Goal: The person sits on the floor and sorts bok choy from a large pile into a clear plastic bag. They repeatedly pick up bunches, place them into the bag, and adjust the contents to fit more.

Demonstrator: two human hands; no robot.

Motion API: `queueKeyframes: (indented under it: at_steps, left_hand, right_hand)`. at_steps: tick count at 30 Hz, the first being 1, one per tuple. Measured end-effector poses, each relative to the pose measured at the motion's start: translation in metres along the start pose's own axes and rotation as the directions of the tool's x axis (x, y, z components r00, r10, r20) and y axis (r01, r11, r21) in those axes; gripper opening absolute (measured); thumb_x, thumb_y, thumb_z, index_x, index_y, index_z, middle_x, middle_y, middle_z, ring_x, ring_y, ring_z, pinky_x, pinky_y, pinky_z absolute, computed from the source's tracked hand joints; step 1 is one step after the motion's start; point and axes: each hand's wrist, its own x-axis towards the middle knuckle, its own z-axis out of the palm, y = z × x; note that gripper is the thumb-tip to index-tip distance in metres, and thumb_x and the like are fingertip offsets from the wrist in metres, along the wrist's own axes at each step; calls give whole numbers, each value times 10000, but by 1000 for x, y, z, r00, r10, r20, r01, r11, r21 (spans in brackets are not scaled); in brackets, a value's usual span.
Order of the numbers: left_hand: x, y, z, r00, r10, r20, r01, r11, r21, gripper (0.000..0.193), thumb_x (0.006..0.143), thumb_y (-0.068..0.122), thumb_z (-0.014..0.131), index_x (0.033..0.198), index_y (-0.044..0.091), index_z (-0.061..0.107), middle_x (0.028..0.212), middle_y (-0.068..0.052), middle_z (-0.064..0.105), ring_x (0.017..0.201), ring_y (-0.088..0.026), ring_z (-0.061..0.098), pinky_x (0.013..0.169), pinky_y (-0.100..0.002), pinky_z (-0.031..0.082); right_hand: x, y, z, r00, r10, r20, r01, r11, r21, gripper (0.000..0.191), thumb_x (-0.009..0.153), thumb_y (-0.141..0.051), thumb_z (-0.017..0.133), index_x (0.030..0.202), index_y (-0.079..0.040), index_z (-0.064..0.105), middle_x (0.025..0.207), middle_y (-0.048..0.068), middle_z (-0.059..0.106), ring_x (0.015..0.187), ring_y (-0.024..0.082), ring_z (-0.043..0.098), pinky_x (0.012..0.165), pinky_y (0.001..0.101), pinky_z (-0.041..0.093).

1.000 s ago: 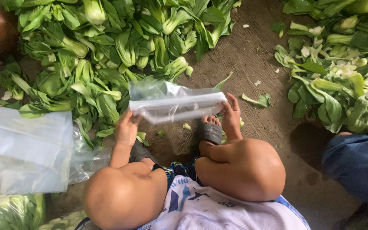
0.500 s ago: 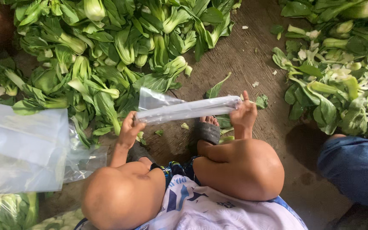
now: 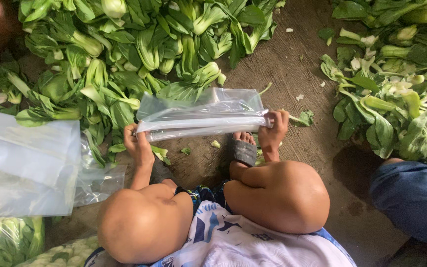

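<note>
Head view: clear plastic bag (image 3: 201, 114) now wider open between both hands

Between the fingers (image 3: 133, 134) of both hands stretches the plastic bag (image 3: 201, 116), greens (image 3: 124, 54) just beyond them, stacked bags (image 3: 23, 158) left.

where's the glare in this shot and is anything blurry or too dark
Head view: glare streaks the clear plastic bag stretched between the left hand and right hand; the stack of plastic bags at left looks washed out. The bok choy pile is sharp; the corners fall into shadow.
</note>
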Motion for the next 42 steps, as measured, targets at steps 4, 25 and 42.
queueKeyframes:
  at_steps: [4, 25, 42]
  left_hand:
    - [0, 8, 5, 999, -5, -40, 8, 997, 73, 86, 996, 56, 644, 1027, 86, 570, 882, 24, 543, 760, -74, 502, 666, -250, 406]
    - [7, 24, -4, 913, 332, 238, -408, 707, 578, 185, 897, -15, 791, 1016, 18, 652, 967, -85, 627, 799, -194, 618, 695, -314, 509]
    - [20, -10, -27, 586, -722, 368, 802, 451, -392, 229, 821, 202, 607, 955, 27, 669, 996, -119, 726, 940, -296, 691, 885, -522, 574]
  right_hand:
    - [-4, 4, 4, 995, 82, 49, -87, 991, 103, 279, 755, 148, 544, 973, -13, 607, 974, 110, 548, 850, 271, 607, 734, 322, 517]
    - [-13, 40, 8, 956, 275, 100, -289, 937, 195, 318, 793, 134, 622, 1077, -4, 659, 987, 47, 654, 855, 121, 626, 768, 253, 527]
    - [-8, 60, 8, 520, 348, 780, -773, -197, 603, 581, 907, -51, 539, 1487, -40, 499, 974, 110, 678, 889, 234, 663, 851, 411, 561]
